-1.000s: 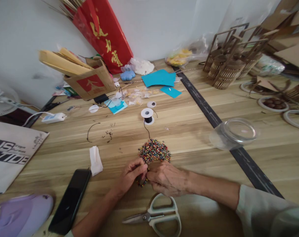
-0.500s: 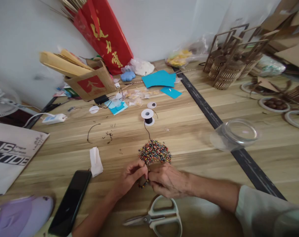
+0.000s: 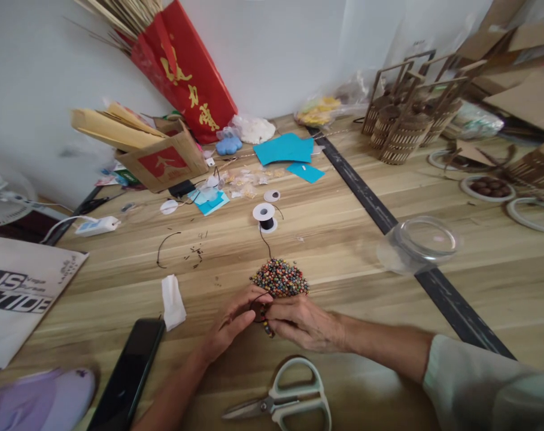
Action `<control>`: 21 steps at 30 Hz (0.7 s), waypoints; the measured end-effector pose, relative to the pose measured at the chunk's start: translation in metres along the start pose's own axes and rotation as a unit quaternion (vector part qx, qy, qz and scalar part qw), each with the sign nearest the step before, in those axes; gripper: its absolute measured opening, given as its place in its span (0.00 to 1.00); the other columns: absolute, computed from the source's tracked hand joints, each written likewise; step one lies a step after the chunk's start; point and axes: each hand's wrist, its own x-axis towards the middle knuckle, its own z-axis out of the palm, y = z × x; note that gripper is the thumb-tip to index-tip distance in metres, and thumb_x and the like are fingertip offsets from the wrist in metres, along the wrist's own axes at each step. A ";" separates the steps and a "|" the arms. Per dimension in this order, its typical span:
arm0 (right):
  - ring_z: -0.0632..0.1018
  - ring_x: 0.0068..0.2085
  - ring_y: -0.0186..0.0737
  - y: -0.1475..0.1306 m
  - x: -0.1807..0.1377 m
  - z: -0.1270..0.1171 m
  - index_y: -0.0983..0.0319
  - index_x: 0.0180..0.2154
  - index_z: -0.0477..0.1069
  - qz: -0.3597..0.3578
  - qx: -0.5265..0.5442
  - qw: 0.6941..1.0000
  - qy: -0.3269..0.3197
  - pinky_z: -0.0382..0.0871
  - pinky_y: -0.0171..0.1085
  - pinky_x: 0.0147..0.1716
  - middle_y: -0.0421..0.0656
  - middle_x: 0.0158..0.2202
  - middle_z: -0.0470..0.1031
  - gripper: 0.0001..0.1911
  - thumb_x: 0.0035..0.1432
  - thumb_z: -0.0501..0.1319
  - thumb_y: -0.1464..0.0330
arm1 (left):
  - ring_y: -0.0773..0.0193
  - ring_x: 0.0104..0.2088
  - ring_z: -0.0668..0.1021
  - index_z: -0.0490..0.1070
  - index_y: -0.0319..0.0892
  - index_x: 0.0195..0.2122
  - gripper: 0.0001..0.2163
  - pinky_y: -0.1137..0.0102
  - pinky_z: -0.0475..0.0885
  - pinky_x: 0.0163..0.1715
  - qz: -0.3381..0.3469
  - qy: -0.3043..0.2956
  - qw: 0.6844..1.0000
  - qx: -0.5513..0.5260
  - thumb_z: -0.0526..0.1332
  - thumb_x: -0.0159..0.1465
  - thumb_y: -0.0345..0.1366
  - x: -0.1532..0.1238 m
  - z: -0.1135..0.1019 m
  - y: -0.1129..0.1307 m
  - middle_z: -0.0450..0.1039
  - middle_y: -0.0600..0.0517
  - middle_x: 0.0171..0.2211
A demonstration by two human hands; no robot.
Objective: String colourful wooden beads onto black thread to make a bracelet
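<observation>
My right hand (image 3: 310, 323) pinches a short string of colourful beads (image 3: 269, 329), which hangs below its fingertips. My left hand (image 3: 231, 317) is just to the left, thumb and fingers apart. Between the two hands a thin black cord (image 3: 251, 302) bends in a loop near the left fingers. Right behind my hands lies a heap of small multicoloured beads (image 3: 280, 278). From it a black cord runs back to a white spool (image 3: 264, 212). White-handled scissors (image 3: 298, 393) lie on the table in front of me.
At left are a black phone (image 3: 127, 374), a folded tissue (image 3: 173, 302) and black cord scraps (image 3: 194, 256). A clear plastic jar (image 3: 418, 245) lies at right. Farther back stand blue cards (image 3: 284, 148), a cardboard box (image 3: 166, 158), a red bag (image 3: 193, 72) and bamboo baskets (image 3: 404, 134).
My left thumb and fingers have parted from their pinch, and the cord now shows as a loop between the hands. My right hand keeps its grip on the beads. The view has shifted slightly.
</observation>
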 end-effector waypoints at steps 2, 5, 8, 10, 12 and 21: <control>0.70 0.32 0.34 0.000 0.000 0.000 0.63 0.32 0.66 0.006 0.011 1.000 0.010 0.65 0.31 0.34 0.43 0.31 0.70 0.15 0.69 0.46 0.71 | 0.50 0.54 0.68 0.74 0.43 0.50 0.17 0.60 0.64 0.55 0.002 -0.023 1.000 -0.004 0.57 0.66 0.46 0.000 -0.001 -0.002 0.70 0.43 0.50; 0.70 0.31 0.34 0.001 0.000 0.001 0.63 0.32 0.66 0.009 0.021 0.999 0.028 0.65 0.31 0.33 0.43 0.30 0.70 0.15 0.69 0.46 0.71 | 0.51 0.52 0.70 0.73 0.43 0.50 0.17 0.60 0.64 0.54 0.014 -0.040 0.999 -0.020 0.58 0.65 0.45 0.000 0.000 -0.004 0.69 0.43 0.50; 0.71 0.31 0.34 0.003 0.000 0.003 0.64 0.32 0.67 0.008 0.022 0.999 0.045 0.65 0.31 0.33 0.43 0.29 0.71 0.14 0.68 0.47 0.71 | 0.54 0.48 0.72 0.74 0.43 0.47 0.13 0.63 0.66 0.50 0.017 -0.026 0.999 -0.008 0.59 0.65 0.41 0.002 0.002 -0.004 0.70 0.44 0.46; 0.71 0.31 0.34 0.003 0.000 0.004 0.64 0.33 0.67 0.009 0.018 0.999 0.051 0.65 0.31 0.33 0.43 0.29 0.71 0.14 0.68 0.47 0.71 | 0.56 0.44 0.73 0.76 0.43 0.44 0.11 0.66 0.68 0.45 0.013 -0.003 1.000 0.004 0.61 0.64 0.39 0.003 0.004 -0.003 0.71 0.45 0.42; 0.72 0.31 0.34 0.004 0.000 0.005 0.64 0.33 0.68 0.008 0.014 0.998 0.052 0.65 0.31 0.33 0.43 0.29 0.72 0.13 0.68 0.47 0.71 | 0.59 0.40 0.73 0.77 0.41 0.41 0.10 0.68 0.69 0.40 0.008 0.020 1.000 0.004 0.62 0.63 0.40 0.004 0.004 -0.003 0.71 0.46 0.37; 0.70 0.28 0.33 0.004 -0.001 0.005 0.64 0.33 0.68 0.022 0.010 0.997 0.077 0.63 0.30 0.29 0.42 0.27 0.71 0.13 0.68 0.49 0.70 | 0.66 0.31 0.70 0.73 0.38 0.31 0.08 0.73 0.67 0.32 -0.023 0.031 0.998 -0.055 0.67 0.59 0.39 0.005 0.004 -0.009 0.68 0.50 0.29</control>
